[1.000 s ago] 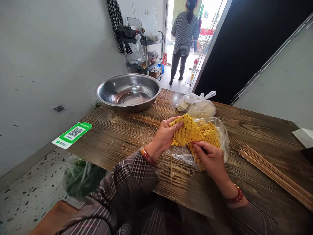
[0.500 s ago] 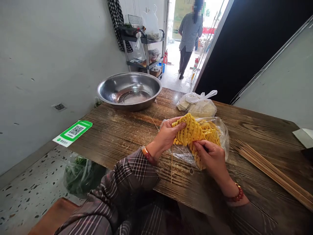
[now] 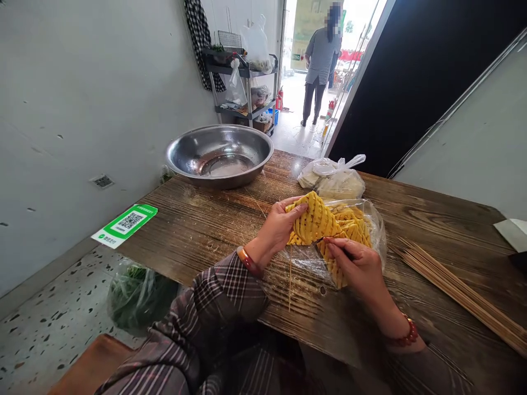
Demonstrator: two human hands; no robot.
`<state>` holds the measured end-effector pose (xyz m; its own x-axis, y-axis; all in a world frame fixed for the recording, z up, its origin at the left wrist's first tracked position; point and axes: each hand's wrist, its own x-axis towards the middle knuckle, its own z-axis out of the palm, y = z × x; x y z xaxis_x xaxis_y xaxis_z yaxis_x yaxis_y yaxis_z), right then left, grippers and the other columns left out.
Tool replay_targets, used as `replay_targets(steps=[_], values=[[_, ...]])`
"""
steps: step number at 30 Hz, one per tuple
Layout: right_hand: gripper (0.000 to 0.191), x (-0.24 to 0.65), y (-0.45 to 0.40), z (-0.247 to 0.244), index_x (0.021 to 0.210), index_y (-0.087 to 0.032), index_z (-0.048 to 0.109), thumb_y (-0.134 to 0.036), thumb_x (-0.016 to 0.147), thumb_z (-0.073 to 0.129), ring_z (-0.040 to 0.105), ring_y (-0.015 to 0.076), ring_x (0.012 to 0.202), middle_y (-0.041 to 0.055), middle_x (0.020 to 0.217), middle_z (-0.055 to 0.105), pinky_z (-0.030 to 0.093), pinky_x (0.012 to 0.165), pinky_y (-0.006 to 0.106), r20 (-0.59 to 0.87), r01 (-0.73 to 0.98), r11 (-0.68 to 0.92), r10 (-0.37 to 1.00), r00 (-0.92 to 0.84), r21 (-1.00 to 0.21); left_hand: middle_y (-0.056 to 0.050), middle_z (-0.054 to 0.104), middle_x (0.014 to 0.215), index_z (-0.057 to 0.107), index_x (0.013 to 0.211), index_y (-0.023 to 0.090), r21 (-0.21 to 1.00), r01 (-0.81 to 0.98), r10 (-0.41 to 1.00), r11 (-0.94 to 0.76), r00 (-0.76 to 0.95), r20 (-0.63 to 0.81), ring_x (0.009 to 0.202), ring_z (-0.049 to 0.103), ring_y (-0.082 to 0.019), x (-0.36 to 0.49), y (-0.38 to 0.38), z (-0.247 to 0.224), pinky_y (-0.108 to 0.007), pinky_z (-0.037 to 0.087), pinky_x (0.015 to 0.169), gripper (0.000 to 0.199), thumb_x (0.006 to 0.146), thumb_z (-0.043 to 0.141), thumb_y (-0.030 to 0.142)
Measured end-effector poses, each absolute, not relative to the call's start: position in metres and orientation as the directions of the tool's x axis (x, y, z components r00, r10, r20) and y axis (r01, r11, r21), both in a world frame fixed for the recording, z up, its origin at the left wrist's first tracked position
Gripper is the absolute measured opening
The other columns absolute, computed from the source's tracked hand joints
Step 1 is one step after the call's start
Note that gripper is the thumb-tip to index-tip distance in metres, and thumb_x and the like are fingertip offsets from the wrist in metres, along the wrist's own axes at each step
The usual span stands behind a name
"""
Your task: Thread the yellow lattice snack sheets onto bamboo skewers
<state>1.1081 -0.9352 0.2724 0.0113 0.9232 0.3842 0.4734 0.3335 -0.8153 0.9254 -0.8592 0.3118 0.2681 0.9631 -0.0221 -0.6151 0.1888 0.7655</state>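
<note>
My left hand (image 3: 282,222) grips a folded yellow lattice-cut sheet (image 3: 316,219), its thumb on the front face. At the sheet's lower right corner, my right hand (image 3: 356,260) pinches with thumb and forefinger; a small dark line shows by the fingertips, too fine to make out. A thin wooden skewer (image 3: 290,280) runs down from below the sheet; whether it pierces the sheet is hidden. Behind and below my right hand, more yellow lattice-cut pieces (image 3: 352,225) lie in an open clear plastic bag (image 3: 377,230).
A wide steel basin (image 3: 218,180) stands at the table's far left. Behind the yellow pieces sits a tied bag of pale sheets (image 3: 335,178). Several bamboo skewers (image 3: 457,285) lie at right. A green QR card (image 3: 127,222) is at the left edge. A person (image 3: 319,60) stands in the doorway.
The yellow sheet has shifted slightly left in my left hand, and a small dark gap now shows near my right fingertips. The person in the doorway has changed stance.
</note>
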Motion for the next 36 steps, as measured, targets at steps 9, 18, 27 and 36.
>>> replay_targets(steps=[9,18,27,36], values=[[0.019,1.1052,-0.9342,0.2761,0.084,-0.022,0.077,-0.035,0.09,0.064,0.073,0.0199,0.077,0.0032,0.082,0.078,0.058,0.073,0.032,0.422,0.505,0.356,0.906,0.02,-0.787,-0.009,0.078,0.089,0.076,0.102,0.011,0.776,-0.592,0.951,0.217,0.306,-0.033,0.08,0.072,-0.02,0.9265,-0.8584,0.3089,-0.03,0.054,0.078,0.054,0.056,0.093,0.033],[0.021,1.1036,-0.9347,0.2745,0.081,-0.021,0.075,-0.035,0.091,0.063,0.067,0.0169,0.068,0.0007,0.072,0.073,0.053,0.068,0.029,0.399,0.506,0.328,0.916,0.035,-0.798,-0.008,0.078,0.089,0.077,0.099,0.012,0.776,-0.593,0.949,0.214,0.316,-0.02,0.077,0.071,-0.018,0.9277,-0.8599,0.3088,-0.028,0.053,0.074,0.05,0.056,0.093,0.032],[0.023,1.0991,-0.9343,0.2747,0.08,-0.02,0.074,-0.036,0.09,0.062,0.066,0.017,0.065,0.0015,0.07,0.071,0.052,0.067,0.03,0.356,0.477,0.284,0.932,0.067,-0.832,-0.008,0.078,0.088,0.077,0.097,0.012,0.785,-0.584,0.942,0.206,0.335,0.001,0.072,0.07,-0.017,0.9301,-0.8606,0.3059,-0.027,0.053,0.071,0.047,0.058,0.092,0.032],[0.027,1.1017,-0.9352,0.2774,0.102,-0.02,0.077,-0.039,0.088,0.064,0.065,0.0161,0.062,0.0022,0.072,0.073,0.051,0.062,0.029,0.265,0.435,0.244,0.964,-0.012,-0.867,-0.007,0.078,0.09,0.076,0.092,0.013,0.779,-0.6,0.965,0.18,0.26,-0.022,0.08,0.072,-0.019,0.9224,-0.8544,0.3102,-0.029,0.055,0.076,0.042,0.057,0.092,0.029]])
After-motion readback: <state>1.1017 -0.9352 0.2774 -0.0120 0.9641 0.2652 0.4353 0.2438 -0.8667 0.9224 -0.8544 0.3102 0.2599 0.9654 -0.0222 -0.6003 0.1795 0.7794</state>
